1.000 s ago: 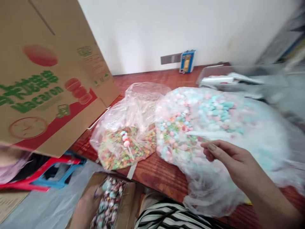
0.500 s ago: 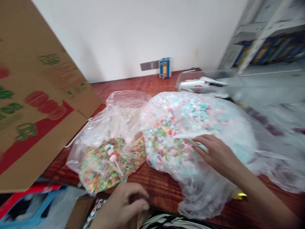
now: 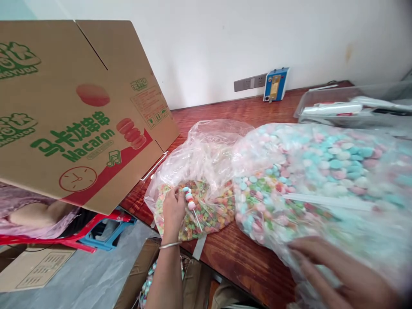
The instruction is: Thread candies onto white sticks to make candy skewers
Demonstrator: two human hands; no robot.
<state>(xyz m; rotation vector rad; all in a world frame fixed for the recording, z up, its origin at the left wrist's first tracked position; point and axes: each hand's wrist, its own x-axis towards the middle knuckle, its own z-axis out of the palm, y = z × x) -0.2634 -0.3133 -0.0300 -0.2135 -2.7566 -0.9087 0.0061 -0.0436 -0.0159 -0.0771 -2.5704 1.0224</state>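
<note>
My left hand (image 3: 174, 210) reaches over a clear bag of small ring-shaped candies (image 3: 215, 210). Its curled fingers meet the upper end of a candy skewer (image 3: 189, 199), pastel pieces threaded on a thin white stick. My right hand (image 3: 344, 274), blurred, is low on the right. Its thumb and forefinger come together on the loose edge of a large plastic bag (image 3: 257, 150) full of pink, white and blue button-shaped candies. White sticks (image 3: 328, 201) lie across that bag, above my right hand. Some ring candies show among the pastel ones.
A printed cardboard box (image 3: 109, 128) stands at the left. A blue device (image 3: 276, 85) is by the wall near a socket strip (image 3: 249, 83). A clear plastic tray (image 3: 301, 109) holds white items at the back right. Below the table edge is an open carton (image 3: 138, 262); a person sits at the far left.
My view has turned left. My left hand has moved forward from the table edge to the candy skewer. My right hand has come from the white sticks down to the bag's near edge.
</note>
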